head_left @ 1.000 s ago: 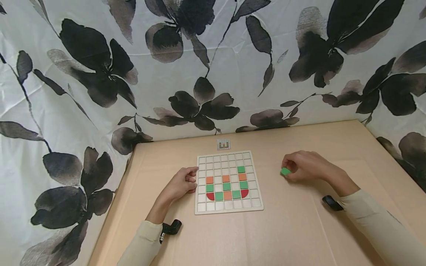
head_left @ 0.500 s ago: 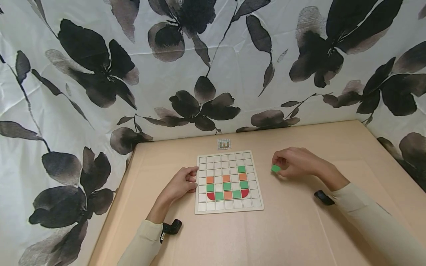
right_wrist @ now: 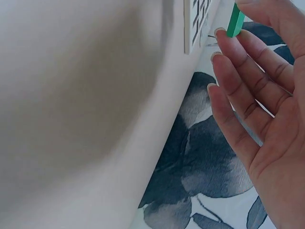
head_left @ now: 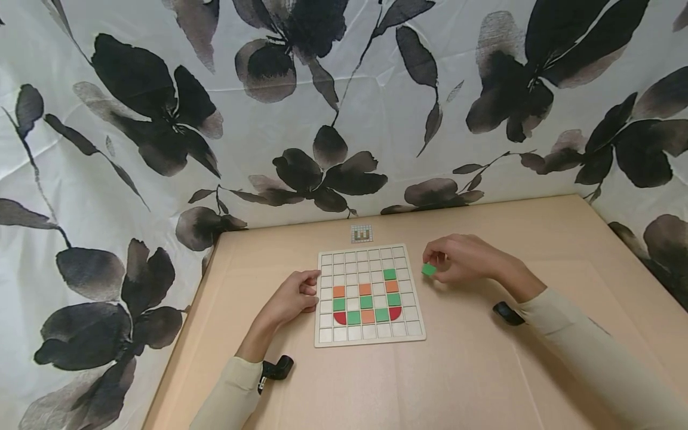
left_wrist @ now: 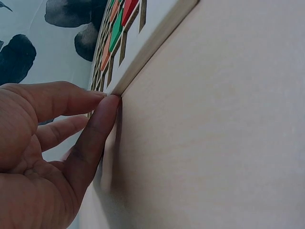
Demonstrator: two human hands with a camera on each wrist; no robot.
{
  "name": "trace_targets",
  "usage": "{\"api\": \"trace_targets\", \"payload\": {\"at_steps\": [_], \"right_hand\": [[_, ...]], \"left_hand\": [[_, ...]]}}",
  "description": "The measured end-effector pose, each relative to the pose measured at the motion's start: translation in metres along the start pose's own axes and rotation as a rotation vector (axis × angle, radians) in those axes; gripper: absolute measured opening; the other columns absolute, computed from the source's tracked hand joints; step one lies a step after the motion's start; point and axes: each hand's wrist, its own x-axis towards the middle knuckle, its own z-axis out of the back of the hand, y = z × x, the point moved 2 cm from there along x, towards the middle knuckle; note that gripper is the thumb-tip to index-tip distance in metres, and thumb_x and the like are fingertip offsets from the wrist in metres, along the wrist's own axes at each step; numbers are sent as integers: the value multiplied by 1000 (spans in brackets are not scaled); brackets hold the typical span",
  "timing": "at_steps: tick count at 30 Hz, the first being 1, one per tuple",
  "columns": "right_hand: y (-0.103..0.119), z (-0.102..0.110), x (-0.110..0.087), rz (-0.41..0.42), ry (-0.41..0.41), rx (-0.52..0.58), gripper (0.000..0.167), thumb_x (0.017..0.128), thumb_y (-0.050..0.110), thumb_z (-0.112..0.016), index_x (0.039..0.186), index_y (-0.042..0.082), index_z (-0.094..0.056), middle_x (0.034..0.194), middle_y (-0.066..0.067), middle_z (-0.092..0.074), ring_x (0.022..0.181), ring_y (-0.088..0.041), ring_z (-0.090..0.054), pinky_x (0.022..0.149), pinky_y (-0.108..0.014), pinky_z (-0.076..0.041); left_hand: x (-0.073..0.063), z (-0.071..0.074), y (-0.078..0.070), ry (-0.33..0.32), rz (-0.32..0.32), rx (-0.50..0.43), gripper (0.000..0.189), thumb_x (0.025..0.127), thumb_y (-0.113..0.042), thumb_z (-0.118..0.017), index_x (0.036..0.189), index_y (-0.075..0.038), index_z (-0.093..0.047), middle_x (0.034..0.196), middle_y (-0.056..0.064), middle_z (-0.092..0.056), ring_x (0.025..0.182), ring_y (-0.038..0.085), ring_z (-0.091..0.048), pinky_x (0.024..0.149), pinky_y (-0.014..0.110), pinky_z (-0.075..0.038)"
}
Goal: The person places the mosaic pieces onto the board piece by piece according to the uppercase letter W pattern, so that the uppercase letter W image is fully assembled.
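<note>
A white square grid board (head_left: 328, 340) lies on the table, with green, orange and red pieces set in some of its cells. My left hand (head_left: 285, 298) rests at the board's left edge; the thumb (left_wrist: 97, 129) and index finger touch that edge. Just right of the board, my right hand (head_left: 467, 260) pinches a small green square tile (head_left: 428, 270) between thumb and fingertips, tilted and held above the table. The right wrist view shows the green tile (right_wrist: 235, 21) edge-on, with the other fingers loosely extended below it.
A small card (head_left: 362, 233) with a gridded pattern lies behind the board. Floral fabric (head_left: 408, 107) hangs behind and to the left of the wooden table (head_left: 446, 370). A black device is strapped to each wrist.
My right hand has moved left toward the board, carrying the green tile with it. The left hand and the board have stayed in place.
</note>
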Motion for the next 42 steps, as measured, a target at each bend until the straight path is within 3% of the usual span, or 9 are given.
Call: {"api": "trace_targets", "payload": {"at_steps": [17,26,33,42], "right_hand": [[26,3,27,72,11,29,16,83,29,-79,96,28,-70,85,12,-67,81,-13,-64,67,-29,-48],[34,-3,44,123,41,46,19,82,28,-82,97,27,-69,85,8,-68,81,-15,-64,66,-28,-47],[43,-8,56,172,49,28,16,83,28,-80,96,27,-70,83,12,-66,78,-8,-61,65,-27,-47],[54,-17,73,220,79,24,18,83,31,-80,97,26,-69,84,10,-66,81,-15,-64,65,-27,-47]], "left_hand": [[0,-1,2,10,-17,-4,68,87,17,-65,150,-1,-47,115,14,-44,91,19,-48,64,28,-58],[0,0,2,10,-8,-7,67,88,16,-66,150,-2,-47,114,14,-45,91,19,-48,64,28,-57],[1,0,3,15,-15,-10,68,88,16,-65,150,-2,-46,114,14,-45,91,19,-48,64,28,-57],[1,0,3,10,-1,-8,67,88,16,-65,150,-2,-47,115,14,-45,92,20,-48,65,29,-58]]}}
